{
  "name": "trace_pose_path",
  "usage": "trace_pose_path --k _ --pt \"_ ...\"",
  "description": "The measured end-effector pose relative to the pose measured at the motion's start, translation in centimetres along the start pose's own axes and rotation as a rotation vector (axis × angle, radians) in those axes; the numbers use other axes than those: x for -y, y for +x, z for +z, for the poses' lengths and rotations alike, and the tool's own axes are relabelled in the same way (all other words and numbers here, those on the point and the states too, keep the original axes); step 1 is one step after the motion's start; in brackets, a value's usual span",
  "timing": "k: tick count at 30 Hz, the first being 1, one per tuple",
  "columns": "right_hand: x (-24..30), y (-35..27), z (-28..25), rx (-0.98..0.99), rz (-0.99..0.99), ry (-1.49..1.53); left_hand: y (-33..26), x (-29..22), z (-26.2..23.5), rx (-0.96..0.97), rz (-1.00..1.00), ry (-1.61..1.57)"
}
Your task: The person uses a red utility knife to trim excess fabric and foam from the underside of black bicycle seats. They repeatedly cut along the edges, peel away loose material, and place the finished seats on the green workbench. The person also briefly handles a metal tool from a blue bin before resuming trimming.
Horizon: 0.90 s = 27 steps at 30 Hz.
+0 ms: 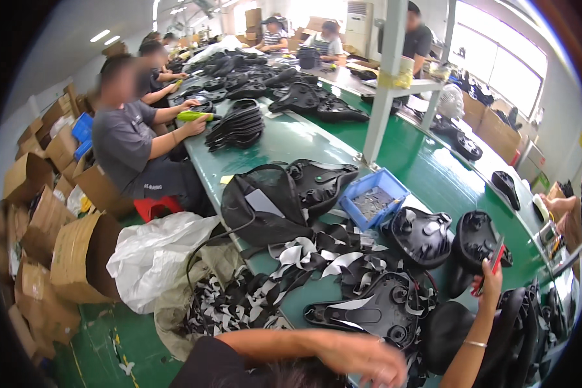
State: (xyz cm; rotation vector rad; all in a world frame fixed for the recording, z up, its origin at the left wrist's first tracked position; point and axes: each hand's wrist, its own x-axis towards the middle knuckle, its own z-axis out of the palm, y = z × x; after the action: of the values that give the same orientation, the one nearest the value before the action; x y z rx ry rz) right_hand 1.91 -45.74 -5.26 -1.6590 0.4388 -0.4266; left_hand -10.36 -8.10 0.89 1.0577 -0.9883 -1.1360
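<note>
My right hand (489, 284) is raised at the right of the bench, closed around a slim red-handled tool (498, 256) whose exact kind I cannot make out. Low in the middle, my left hand (363, 361) reaches across toward the right. Motion smears its fingers, and I see nothing held in it. Just beyond it, a black bicycle-type saddle (368, 310) lies underside up, with a pale strip along it. More black saddles, one (421, 236) behind it and another (475, 236) behind my right hand, also show their undersides. Beside my right forearm is a smooth black saddle (456, 330).
A blue bin (375, 197) of small grey pieces stands on the green bench (291, 139). Black and white scraps (239, 304) spill over the bench's left edge. Cardboard boxes (84, 255) and a white bag (161, 255) crowd the left. A co-worker (126, 129) holds a green tool (194, 116).
</note>
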Motion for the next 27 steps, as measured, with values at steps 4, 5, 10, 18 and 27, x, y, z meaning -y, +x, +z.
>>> trace_pose_path --k 4,5,10,18,27 --pt "-0.5 -4.3 0.5 0.032 0.05 -0.03 -1.4 5.8 4.4 -0.086 -0.094 -0.063" --pt "0.4 -6.1 0.6 0.001 0.076 -0.048 -1.8 7.1 4.6 -0.16 -0.104 -0.057" --pt "1.1 -11.8 1.2 0.033 -0.133 0.028 -4.6 11.7 5.6 -0.619 -0.282 0.115" --pt "1.2 -16.3 1.8 0.136 -0.119 0.06 -8.9 24.8 -0.2 -1.106 -0.672 0.41" --pt "1.2 -16.7 1.8 0.13 -0.022 0.169 -24.4 30.8 -5.0 -1.733 -1.44 1.061"
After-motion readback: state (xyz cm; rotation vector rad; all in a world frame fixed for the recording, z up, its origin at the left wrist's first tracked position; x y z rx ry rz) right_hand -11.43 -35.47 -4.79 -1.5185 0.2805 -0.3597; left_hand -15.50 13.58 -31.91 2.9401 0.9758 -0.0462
